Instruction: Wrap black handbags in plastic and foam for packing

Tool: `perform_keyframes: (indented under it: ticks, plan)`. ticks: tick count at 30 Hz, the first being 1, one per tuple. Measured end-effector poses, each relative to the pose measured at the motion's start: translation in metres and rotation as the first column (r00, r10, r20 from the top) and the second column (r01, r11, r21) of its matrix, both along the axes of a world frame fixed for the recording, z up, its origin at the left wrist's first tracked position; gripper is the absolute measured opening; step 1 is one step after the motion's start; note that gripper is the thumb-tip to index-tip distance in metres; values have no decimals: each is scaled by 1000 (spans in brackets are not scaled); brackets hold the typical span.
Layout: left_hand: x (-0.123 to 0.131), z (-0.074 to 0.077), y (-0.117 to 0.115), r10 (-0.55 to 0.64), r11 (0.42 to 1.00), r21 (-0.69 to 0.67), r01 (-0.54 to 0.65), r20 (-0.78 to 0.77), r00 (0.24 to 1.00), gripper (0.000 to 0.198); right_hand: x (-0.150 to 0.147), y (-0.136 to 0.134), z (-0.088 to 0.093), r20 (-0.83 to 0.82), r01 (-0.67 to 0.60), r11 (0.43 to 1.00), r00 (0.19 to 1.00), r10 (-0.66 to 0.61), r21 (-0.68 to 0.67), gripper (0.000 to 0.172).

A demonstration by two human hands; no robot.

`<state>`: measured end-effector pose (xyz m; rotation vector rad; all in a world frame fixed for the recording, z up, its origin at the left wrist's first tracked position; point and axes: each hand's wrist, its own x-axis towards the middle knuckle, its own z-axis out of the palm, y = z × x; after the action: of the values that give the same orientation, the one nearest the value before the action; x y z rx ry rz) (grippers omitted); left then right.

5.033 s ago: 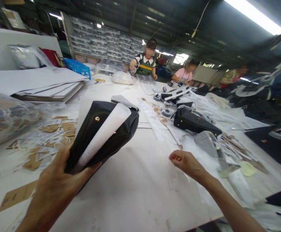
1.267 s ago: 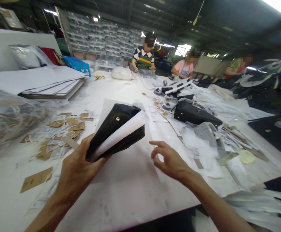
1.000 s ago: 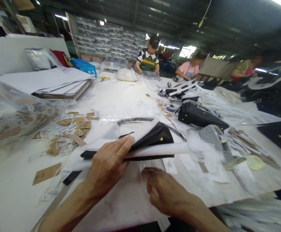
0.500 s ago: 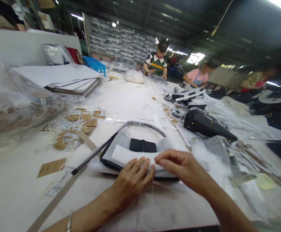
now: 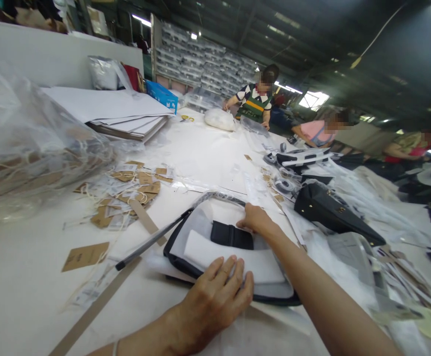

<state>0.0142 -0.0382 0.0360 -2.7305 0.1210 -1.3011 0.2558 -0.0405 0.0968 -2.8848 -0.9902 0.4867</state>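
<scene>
A broad white counter (image 5: 208,148) carries a soft black handbag (image 5: 232,236) lying flat, long axis left to right, just ahead of the person. Smooth white paper (image 5: 237,258) wraps it. The left hand (image 5: 215,301) presses its near edge, fingers flat, slightly apart. The right hand (image 5: 254,220) touches its far edge, fingers bent, grip unclear. Brown card tags (image 5: 141,183) lie left.

Nothing here can be read; the brown card tag (image 5: 85,256) carries dark print too small to make out; the blue box (image 5: 161,96) shows white marks, equally illegible.
</scene>
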Motion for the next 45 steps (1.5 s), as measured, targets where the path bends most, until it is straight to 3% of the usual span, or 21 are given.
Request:
perform_keyframes:
  ticks: [3,9,13,16,24,27,31,38,41,45]
  plan:
    - [0,-3,-1,5,1000,-1,-5,-11,1000,28,3,3,-7,-41,67,998,997,-68,-8,63]
    - [-2,-3,2,-3,1000,-17,3,-13,1000,26,11,-8,-22,-191,169,982,970,-151,87,56]
    - [-4,1,6,-14,998,-62,15,9,1000,25,21,-22,-21,-271,222,954,949,-163,203,47]
    - [-5,3,7,-8,996,-87,9,11,1000,24,23,-37,-13,-337,245,915,932,-131,321,47]
    - [-7,5,7,-13,997,-75,11,-26,1000,25,1,-65,8,-472,260,758,879,72,598,82]
    - [-6,5,8,-14,998,-64,13,-19,1000,26,-1,-68,7,-492,307,747,870,29,589,74]
    - [-5,4,8,-10,998,-57,9,-12,1000,26,3,-64,6,-456,348,777,885,-89,524,62]
    - [-5,4,7,-11,998,-57,11,9,1000,26,1,-40,4,-456,295,838,888,-62,459,72]
    - [-5,4,7,-13,998,-62,13,9,1000,26,0,-36,-4,-463,311,815,884,-59,490,66]
    - [-5,5,8,-21,998,-60,22,20,1000,24,-1,-46,-2,-535,363,732,845,3,577,61]
